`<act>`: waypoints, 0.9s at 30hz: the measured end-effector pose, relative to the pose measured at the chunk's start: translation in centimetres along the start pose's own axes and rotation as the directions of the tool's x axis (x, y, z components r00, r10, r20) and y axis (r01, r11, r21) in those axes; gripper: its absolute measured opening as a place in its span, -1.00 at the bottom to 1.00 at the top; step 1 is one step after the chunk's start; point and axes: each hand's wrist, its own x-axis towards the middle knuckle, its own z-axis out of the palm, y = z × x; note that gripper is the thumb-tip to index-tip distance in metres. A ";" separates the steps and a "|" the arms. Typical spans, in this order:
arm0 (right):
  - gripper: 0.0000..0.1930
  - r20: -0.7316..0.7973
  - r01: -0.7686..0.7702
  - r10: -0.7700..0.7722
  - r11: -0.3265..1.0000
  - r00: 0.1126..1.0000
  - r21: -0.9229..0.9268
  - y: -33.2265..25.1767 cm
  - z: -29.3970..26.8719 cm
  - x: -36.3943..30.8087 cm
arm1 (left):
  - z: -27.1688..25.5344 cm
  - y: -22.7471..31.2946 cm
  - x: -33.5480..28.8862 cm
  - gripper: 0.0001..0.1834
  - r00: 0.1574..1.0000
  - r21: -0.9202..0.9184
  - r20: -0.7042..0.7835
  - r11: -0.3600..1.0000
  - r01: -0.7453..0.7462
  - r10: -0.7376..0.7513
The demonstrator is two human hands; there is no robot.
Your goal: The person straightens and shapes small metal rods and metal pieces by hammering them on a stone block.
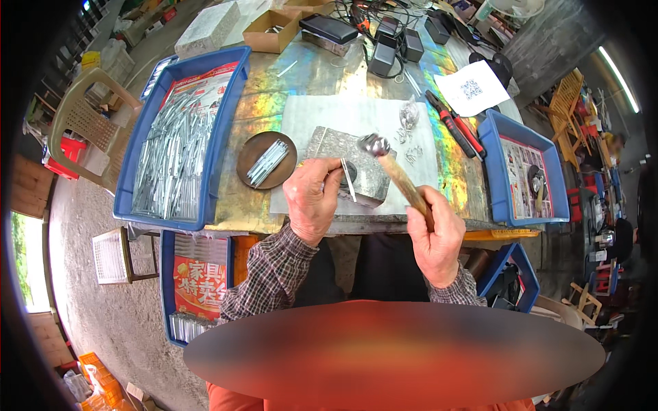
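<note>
Pinched between the fingertips of my left hand (310,198) is a thin silvery metal rod (349,181). It slants over a speckled grey stone block (325,145), and a dark round piece on the block sits just behind it. I cannot tell whether the rod touches the block. My right hand (439,236) is wrapped around the wooden handle of a hammer (403,179). Its shiny head is raised above the block, slightly blurred. Left of the block, a round brown dish (245,152) holds several similar rods (269,164).
A blue tray (210,161) heaped with metal rods (171,157) stands at the left. Red-handled pliers (456,123) and small metal pieces (413,153) lie right of the block, near another blue tray (493,171). Black adapters (384,53) with cables and a cardboard box (271,33) are at the back.
</note>
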 end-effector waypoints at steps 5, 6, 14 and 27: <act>-0.78 0.162 0.006 -0.010 1.000 0.987 0.031 -1.3 -1.4 0.6 | -0.1 0.0 0.0 -0.85 1.000 -0.018 0.012 1.000 0.024 -0.024; -0.78 0.048 0.093 -0.094 0.995 0.994 0.034 -2.1 -1.8 1.1 | -0.1 0.0 0.0 -0.86 1.000 -0.015 -0.012 1.000 -0.001 0.001; -0.77 0.188 0.080 -0.074 0.997 0.979 -0.022 -0.3 -0.7 1.1 | 0.0 0.1 0.3 -0.89 1.000 -0.034 -0.004 0.999 0.002 -0.002; -0.76 0.076 0.234 -0.227 0.966 0.971 -0.109 -1.5 -1.7 1.2 | 0.0 0.4 0.3 -0.87 0.999 -0.032 -0.008 0.999 -0.039 0.039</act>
